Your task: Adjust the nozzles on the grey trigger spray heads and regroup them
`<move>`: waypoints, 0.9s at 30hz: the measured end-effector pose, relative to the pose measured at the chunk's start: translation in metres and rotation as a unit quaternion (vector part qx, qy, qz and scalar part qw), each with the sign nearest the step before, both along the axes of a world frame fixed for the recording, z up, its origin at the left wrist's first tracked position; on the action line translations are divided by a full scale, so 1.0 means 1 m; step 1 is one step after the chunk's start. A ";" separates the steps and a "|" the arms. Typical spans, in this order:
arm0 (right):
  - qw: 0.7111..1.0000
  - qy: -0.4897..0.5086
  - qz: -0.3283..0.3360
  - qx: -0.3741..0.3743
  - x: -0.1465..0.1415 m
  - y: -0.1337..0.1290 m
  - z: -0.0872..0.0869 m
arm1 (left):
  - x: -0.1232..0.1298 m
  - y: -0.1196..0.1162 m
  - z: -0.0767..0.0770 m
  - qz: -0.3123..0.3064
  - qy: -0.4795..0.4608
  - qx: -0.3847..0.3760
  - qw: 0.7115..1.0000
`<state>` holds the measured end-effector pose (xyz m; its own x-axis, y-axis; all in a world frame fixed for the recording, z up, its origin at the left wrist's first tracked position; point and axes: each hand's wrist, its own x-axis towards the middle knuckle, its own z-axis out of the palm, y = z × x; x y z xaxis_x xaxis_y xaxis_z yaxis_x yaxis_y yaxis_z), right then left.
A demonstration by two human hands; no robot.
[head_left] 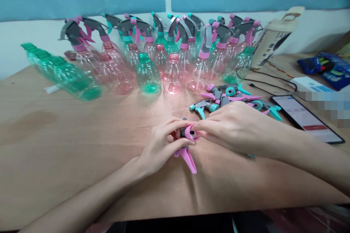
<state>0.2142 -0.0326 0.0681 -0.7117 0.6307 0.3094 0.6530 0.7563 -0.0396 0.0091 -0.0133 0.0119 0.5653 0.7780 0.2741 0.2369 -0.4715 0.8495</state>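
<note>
A pink-and-grey trigger spray head is gripped in my left hand, thumb and fingers wrapped round its neck. Its pink collar faces right with the opening showing, and the pink trigger hangs down below. My right hand is closed at the collar, its fingertips touching the rim and opening. Whether those fingertips also pinch some small part is hidden. Just beyond my right hand lies a pile of loose spray heads in pink, teal and grey. One teal-and-grey spray head rests nearest to my hands.
Clear pink and green bottles stand in rows at the back, many with spray heads on. Open ones include a green bottle and a pink bottle. A phone, black cable, cream tumbler and blue packet occupy the right.
</note>
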 end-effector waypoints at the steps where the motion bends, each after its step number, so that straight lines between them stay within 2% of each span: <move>1: 0.999 -0.028 0.019 -0.010 0.000 0.002 0.001 | 0.000 0.000 0.000 0.000 -0.005 -0.027 1.000; 3: 0.997 -0.057 0.040 -0.019 0.000 0.004 -0.001 | 0.001 -0.001 -0.001 0.002 -0.018 -0.070 0.997; 4: 0.998 -0.040 0.038 -0.023 0.000 0.004 -0.004 | 0.001 -0.002 -0.001 0.000 -0.025 -0.087 0.996; 7: 0.995 0.078 0.011 -0.056 -0.004 -0.003 -0.018 | 0.002 -0.004 -0.002 -0.016 -0.026 -0.092 0.995; 11: 0.965 0.211 -0.103 -0.116 -0.013 -0.018 -0.035 | 0.002 -0.005 -0.005 -0.004 -0.008 0.012 1.000; 13: 0.948 0.238 -0.151 -0.145 -0.015 -0.023 -0.036 | 0.002 -0.005 -0.006 0.017 0.000 0.070 0.997; 15: 0.944 0.240 -0.166 -0.156 -0.015 -0.026 -0.032 | 0.002 -0.005 -0.006 0.029 0.008 0.115 0.993; 18: 0.962 0.206 -0.143 -0.110 -0.010 -0.025 -0.023 | 0.002 -0.005 -0.005 0.029 -0.002 0.156 0.987; 22: 0.988 0.125 -0.087 -0.037 -0.001 -0.023 -0.014 | 0.000 -0.004 -0.003 0.028 -0.017 0.171 0.985; 27: 0.992 0.109 -0.060 -0.019 -0.004 -0.020 -0.021 | -0.002 -0.003 -0.003 0.027 -0.014 0.147 0.989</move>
<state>0.2099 -0.0526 0.0472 -0.5499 0.7205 0.4225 0.7102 0.6696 -0.2173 0.0074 -0.0164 0.0085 0.5141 0.6912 0.5078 0.2474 -0.6864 0.6838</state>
